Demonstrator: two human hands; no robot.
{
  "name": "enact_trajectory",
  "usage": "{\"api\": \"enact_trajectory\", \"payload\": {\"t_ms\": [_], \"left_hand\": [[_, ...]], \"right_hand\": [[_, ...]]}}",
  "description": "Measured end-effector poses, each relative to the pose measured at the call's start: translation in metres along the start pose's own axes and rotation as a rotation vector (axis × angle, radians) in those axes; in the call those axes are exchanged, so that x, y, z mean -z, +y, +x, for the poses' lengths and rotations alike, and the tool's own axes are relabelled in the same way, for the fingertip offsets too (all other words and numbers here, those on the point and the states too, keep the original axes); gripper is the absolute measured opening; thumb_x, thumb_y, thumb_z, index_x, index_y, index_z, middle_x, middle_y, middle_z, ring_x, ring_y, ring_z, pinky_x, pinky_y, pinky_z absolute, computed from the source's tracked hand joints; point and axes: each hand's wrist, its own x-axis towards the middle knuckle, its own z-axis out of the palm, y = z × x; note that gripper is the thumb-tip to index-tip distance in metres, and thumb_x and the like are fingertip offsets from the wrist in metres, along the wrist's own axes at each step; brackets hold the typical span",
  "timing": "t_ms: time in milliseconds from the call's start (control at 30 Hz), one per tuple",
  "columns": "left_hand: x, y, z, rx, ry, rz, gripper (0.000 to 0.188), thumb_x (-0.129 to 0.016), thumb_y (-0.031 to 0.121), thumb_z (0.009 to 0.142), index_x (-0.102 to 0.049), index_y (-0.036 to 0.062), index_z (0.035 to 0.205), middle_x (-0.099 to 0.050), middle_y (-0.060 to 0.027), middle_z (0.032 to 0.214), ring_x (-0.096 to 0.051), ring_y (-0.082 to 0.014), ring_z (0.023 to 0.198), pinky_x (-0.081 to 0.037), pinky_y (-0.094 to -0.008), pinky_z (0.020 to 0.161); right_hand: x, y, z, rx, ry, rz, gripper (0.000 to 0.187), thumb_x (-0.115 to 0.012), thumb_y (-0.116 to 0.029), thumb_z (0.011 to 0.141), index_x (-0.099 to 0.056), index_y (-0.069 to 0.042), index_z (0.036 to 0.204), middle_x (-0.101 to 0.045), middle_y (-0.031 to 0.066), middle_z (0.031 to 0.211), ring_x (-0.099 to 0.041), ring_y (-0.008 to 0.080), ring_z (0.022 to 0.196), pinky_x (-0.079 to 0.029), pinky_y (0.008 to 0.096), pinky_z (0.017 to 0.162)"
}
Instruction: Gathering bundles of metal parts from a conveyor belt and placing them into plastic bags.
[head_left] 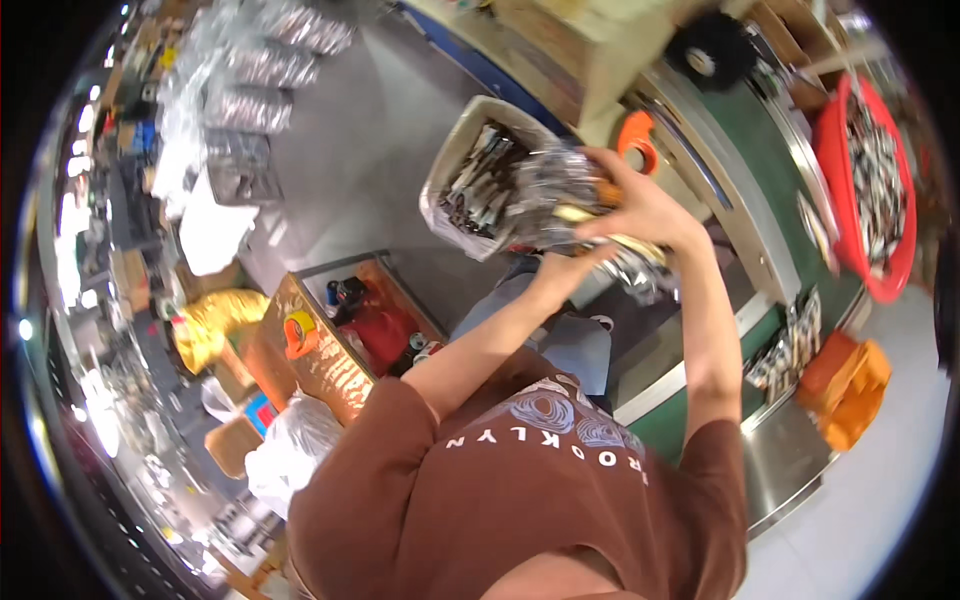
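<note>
Both of my hands are closed around a bundle of clear plastic packets [550,190] with dark and yellowish contents. My right hand [645,205] grips its right side, fingers curled over the top. From below, my left hand [568,278] supports the bundle, its fingers partly hidden. The bundle hangs over the right part of a cream bin [447,160] lined with a plastic bag. Slim dark and pale pieces [487,180] fill the bin; their kind is too blurred to tell. More shiny wrapping [645,275] dangles beneath my right hand.
An orange tape dispenser [637,140] lies on the workbench beyond my right hand. At right stands a red basin [828,150] of small packets, with an orange container [845,390] nearer. A wooden stool or crate [320,365] is at left. Plastic-wrapped bundles [250,110] lie on the floor.
</note>
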Motion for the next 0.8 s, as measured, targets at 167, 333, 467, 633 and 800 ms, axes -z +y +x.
{"api": "enact_trajectory", "payload": {"t_ms": [167,333,467,633,800], "left_hand": [[0.11,-0.007,0.032,0.024,0.227,-0.941,0.032,-0.055,0.016,0.088,-0.047,0.006,0.118,-0.052,-0.0055,0.118,-0.048,-0.0193,0.11,-0.04,-0.0372,0.094],[0.135,-0.056,0.102,0.209,0.456,-1.437,0.028,-0.047,0.015,0.091,-0.048,0.0034,0.116,-0.051,-0.0084,0.12,-0.047,-0.0233,0.11,-0.038,-0.0413,0.096],[0.143,-0.039,0.078,0.265,0.298,-1.477,0.029,-0.046,0.021,0.091,-0.051,0.0039,0.114,-0.057,-0.0103,0.11,-0.053,-0.0238,0.105,-0.048,-0.0369,0.086],[0.174,0.007,0.048,0.176,0.218,0.593,0.065,-0.066,0.034,0.076,-0.039,0.0008,0.126,-0.04,-0.0171,0.129,-0.045,-0.0283,0.11,-0.04,-0.0423,0.089],[0.243,-0.076,0.085,0.031,0.33,1.584,0.12,-0.075,0.052,0.053,-0.014,-0.0059,0.137,-0.019,-0.021,0.142,-0.016,-0.0371,0.132,-0.013,-0.0448,0.108]], "right_hand": [[-0.115,-0.038,0.208,-0.012,-0.812,-0.58,0.084,-0.074,-0.053,0.054,-0.051,-0.004,0.118,-0.059,0.017,0.11,-0.056,0.0306,0.102,-0.043,0.0366,0.086],[-0.202,0.093,0.281,-0.016,-1.177,-0.953,0.074,-0.074,-0.051,0.054,-0.06,-0.005,0.11,-0.055,0.0168,0.119,-0.048,0.0298,0.114,-0.037,0.0346,0.095],[-0.184,0.076,0.249,0.082,-0.733,-0.911,0.1,-0.076,-0.051,0.05,-0.041,-0.001,0.128,-0.038,0.0197,0.134,-0.029,0.0326,0.128,-0.017,0.0425,0.108],[-0.136,0.066,0.218,0.155,-0.594,-1.163,0.11,-0.079,-0.04,0.05,-0.023,-0.007,0.14,-0.031,0.0203,0.139,-0.024,0.0304,0.133,-0.012,0.0468,0.109],[-0.207,0.178,0.246,0.183,-0.368,-1.219,0.068,-0.06,-0.03,0.077,-0.029,-0.031,0.137,-0.017,0.0118,0.147,-0.013,0.0312,0.136,-0.013,0.055,0.106]]}}
